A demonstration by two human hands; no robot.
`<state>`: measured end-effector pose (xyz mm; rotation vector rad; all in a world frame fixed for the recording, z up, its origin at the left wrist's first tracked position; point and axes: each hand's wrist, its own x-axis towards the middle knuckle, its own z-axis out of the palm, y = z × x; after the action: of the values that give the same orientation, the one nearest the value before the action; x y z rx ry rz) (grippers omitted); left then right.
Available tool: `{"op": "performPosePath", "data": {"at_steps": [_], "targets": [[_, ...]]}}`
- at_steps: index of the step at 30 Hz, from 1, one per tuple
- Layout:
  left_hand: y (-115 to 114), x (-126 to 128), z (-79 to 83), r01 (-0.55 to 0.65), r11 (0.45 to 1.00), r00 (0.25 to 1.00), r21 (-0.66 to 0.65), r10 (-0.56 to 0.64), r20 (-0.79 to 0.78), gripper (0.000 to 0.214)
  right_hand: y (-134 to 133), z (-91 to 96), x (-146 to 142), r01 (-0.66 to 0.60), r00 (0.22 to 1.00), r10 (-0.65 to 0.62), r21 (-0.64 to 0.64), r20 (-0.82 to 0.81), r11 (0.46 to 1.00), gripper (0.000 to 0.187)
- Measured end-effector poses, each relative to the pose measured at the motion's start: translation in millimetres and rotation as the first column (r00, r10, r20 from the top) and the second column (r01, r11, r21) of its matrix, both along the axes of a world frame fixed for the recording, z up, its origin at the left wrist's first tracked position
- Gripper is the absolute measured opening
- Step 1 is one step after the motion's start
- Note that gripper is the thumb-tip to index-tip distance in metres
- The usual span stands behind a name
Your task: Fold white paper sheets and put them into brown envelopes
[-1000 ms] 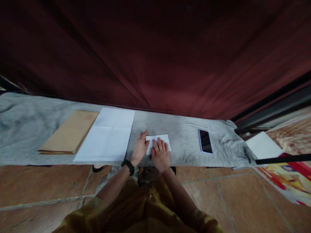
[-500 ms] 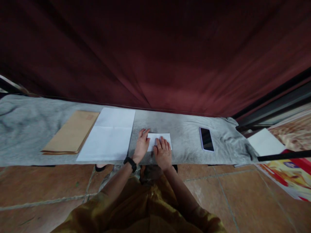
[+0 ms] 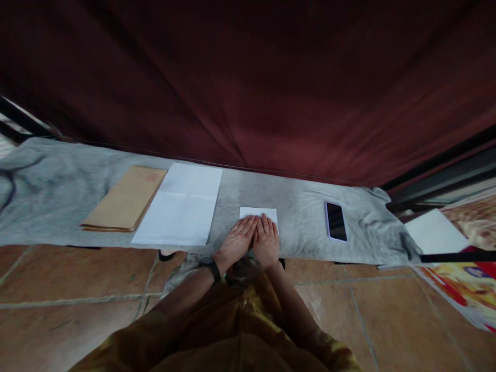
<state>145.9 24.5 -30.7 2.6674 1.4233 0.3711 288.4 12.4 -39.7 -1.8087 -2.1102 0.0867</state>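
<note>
A small folded white paper (image 3: 258, 211) lies on the grey cloth in front of me, its lower part covered by my hands. My left hand (image 3: 237, 238) rests flat on it with the fingers stretched forward, a black band on the wrist. Beside it, my right hand (image 3: 266, 242) also lies flat on the paper, fingers extended. The two hands touch or nearly touch at the fingertips. To the left are larger white sheets (image 3: 182, 214) with a crease across them, next to a stack of brown envelopes (image 3: 126, 199).
A phone (image 3: 336, 222) with a pale purple edge lies on the grey cloth (image 3: 302, 206) to the right. A dark red curtain (image 3: 248, 93) hangs along the far edge. At the right stand a white card (image 3: 436, 232) and a colourful printed box (image 3: 473, 289), beyond a dark bar.
My left hand has moved right from the paper's left edge onto the paper, beside the right hand. My right hand stays flat on it. The view has shifted slightly.
</note>
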Motion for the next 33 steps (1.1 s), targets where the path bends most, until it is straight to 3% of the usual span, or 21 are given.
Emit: {"op": "performPosePath", "data": {"at_steps": [5, 11, 23, 27, 33], "targets": [[-12, -8, -0.9, 0.033, 0.999, 0.999, 0.004, -0.033, -0.024, 0.058, -3, -0.7, 9, 0.019, 1.000, -0.019, 0.002, 0.016, 1.000, 0.050], [-22, -13, 6.1, 0.080, 0.997, 0.992, -0.013, -0.081, -0.100, 0.092, -5, -9.2, 21, 0.030, 0.999, -0.031, 0.047, 0.014, 0.998, 0.053], [-23, -7, -0.3, 0.069, 0.997, 0.987, -0.023, -0.072, -0.147, 0.094, -6, -9.6, 42, 0.118, 0.993, -0.118, 0.037, -0.006, 0.992, 0.056], [-21, -6, 2.1, 0.070, 0.996, 0.981, -0.050, -0.078, -0.177, 0.096, 9, -2.1, 35, 0.031, 0.996, -0.026, 0.056, -0.087, 0.998, 0.053], [-21, -4, 0.0, 0.060, 0.996, 0.983, -0.065, -0.070, -0.171, 0.096, 25, -0.8, 14, -0.169, 0.976, 0.165, -0.018, -0.146, 0.985, 0.049]]}}
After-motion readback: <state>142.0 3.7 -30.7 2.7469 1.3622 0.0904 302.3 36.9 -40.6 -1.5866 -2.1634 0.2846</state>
